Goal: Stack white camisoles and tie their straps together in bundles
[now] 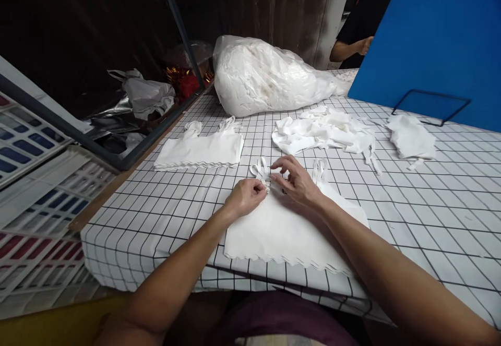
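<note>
A white camisole (289,231) with thin straps and a wavy hem lies flat on the table in front of me, its hem towards me. My left hand (246,197) is closed in a pinch on the top edge of the camisole, at the base of a looped strap (260,167). Just to the right, my right hand (296,179) hovers over the upper edge with fingers apart and a little curled, and no cloth shows between them. Behind its wrist stands the other strap (320,169). A neat stack of white camisoles (201,150) lies further left.
Loose white garments (324,132) lie heaped beyond my hands, with another white piece (410,137) to the right. A full plastic bag (266,77) sits at the back. A blue board (434,48) with a black wire stand (432,93) blocks the right. Another person's hand (365,46) shows behind it.
</note>
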`<state>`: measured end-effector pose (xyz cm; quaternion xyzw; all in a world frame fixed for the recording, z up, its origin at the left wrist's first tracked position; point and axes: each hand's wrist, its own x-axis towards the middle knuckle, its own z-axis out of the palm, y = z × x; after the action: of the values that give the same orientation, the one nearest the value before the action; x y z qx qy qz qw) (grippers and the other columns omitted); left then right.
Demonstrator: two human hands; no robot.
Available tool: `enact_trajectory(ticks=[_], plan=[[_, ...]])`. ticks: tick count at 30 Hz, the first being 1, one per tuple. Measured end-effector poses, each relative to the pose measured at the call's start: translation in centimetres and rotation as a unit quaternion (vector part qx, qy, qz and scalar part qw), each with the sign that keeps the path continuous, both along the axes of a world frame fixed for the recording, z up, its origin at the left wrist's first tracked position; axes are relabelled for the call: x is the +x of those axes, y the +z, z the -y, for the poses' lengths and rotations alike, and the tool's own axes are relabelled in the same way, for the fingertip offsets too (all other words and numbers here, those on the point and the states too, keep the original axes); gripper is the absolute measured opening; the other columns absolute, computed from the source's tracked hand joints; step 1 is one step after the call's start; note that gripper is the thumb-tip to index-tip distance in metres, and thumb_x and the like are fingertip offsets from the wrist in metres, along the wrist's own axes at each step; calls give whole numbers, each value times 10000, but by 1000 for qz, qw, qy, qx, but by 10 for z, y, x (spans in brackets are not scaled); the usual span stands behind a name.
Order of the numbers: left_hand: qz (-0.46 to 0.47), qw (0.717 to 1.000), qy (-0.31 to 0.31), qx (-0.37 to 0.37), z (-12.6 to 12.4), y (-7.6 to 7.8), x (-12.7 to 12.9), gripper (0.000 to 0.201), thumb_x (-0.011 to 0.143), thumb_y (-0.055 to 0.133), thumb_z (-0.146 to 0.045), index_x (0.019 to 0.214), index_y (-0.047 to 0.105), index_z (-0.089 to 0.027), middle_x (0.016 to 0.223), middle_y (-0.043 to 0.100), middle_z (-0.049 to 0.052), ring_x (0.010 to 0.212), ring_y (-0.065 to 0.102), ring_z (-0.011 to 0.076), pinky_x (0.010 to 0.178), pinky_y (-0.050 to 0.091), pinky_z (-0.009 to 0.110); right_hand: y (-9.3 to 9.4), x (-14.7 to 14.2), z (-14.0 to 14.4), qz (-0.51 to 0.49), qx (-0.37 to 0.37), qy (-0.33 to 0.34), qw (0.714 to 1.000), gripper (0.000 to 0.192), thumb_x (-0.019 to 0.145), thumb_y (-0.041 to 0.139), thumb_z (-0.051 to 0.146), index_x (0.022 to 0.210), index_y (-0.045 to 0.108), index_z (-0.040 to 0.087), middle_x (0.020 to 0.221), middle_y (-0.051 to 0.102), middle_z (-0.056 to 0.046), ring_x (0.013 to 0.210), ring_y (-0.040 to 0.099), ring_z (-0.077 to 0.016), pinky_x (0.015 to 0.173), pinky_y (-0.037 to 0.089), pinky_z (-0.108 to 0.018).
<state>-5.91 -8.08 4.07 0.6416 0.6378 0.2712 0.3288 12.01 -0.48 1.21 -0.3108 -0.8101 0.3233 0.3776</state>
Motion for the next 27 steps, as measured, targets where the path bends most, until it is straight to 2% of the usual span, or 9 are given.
enact_trajectory(ticks=[2, 5, 8, 10, 12, 14, 17, 21, 27], plan=[[-31, 999, -23, 10, -1, 4, 0, 144, 787, 567, -225, 729, 676, -153, 664, 617, 9, 573, 514, 118, 506, 349, 216, 6, -1, 3, 32, 39, 88, 995, 309, 959, 515, 407, 1205, 614, 247, 1183, 613, -107, 1014, 513, -257, 865, 439, -438], [-56, 998, -26, 6, -2, 8, -1, 145, 775, 573, -195, 803, 709, -152, 677, 622, 19, 584, 530, 125, 494, 349, 217, 9, -1, 4, 109, 23, 158, 981, 341, 992, 455, 406, 1265, 605, 268, 1016, 678, -92, 978, 483, -271, 895, 388, -481], [-55, 998, -26, 9, -1, 8, -4, 107, 780, 609, -231, 765, 684, -155, 702, 628, 22, 624, 554, 137, 515, 376, 225, 6, -1, 1, 139, 31, 152, 978, 258, 971, 502, 372, 1081, 678, 219, 910, 675, -88, 924, 474, -258, 874, 367, -460], [-50, 998, -30, 19, 0, 5, -6, 100, 790, 603, -230, 737, 653, -160, 739, 638, 23, 658, 571, 141, 555, 409, 236, 4, 0, -1, 137, 37, 147, 979, 210, 947, 543, 351, 933, 680, 192, 828, 651, -75, 875, 469, -238, 840, 370, -425], [-54, 997, -42, 37, 4, 0, -8, 74, 796, 599, -209, 751, 640, -168, 803, 652, 27, 722, 591, 151, 631, 451, 256, 1, 1, -3, 127, 29, 152, 980, 191, 934, 559, 330, 861, 655, 182, 771, 630, -59, 825, 463, -217, 816, 372, -398], [-71, 994, -57, 53, 8, -6, -9, 47, 781, 643, -221, 796, 642, -176, 871, 660, 35, 819, 604, 179, 725, 481, 290, 0, 2, -3, 121, 12, 167, 978, 178, 936, 546, 304, 836, 631, 182, 757, 631, -50, 795, 462, -203, 808, 373, -386], [-98, 992, -59, 43, 13, -11, -8, 162, 730, 736, -278, 826, 643, -188, 904, 667, 42, 916, 601, 221, 805, 490, 341, 0, 2, -2, 117, -22, 189, 975, 170, 944, 517, 280, 830, 605, 188, 752, 636, -42, 795, 474, -199, 793, 383, -370], [-80, 996, -38, 7, 13, -13, -6, 160, 721, 746, -294, 731, 629, -185, 886, 677, 37, 877, 614, 211, 775, 488, 329, -1, 1, -1, 107, -39, 206, 972, 196, 950, 533, 326, 832, 615, 192, 766, 644, -37, 827, 498, -198, 779, 395, -355], [-67, 998, -13, 9, 11, -13, -2, 207, 725, 723, -329, 638, 618, -172, 752, 657, 24, 749, 604, 182, 691, 471, 297, -7, -2, -1, 88, -32, 225, 970, 220, 955, 547, 360, 852, 647, 193, 784, 669, -29, 806, 520, -181, 839, 402, -382]])
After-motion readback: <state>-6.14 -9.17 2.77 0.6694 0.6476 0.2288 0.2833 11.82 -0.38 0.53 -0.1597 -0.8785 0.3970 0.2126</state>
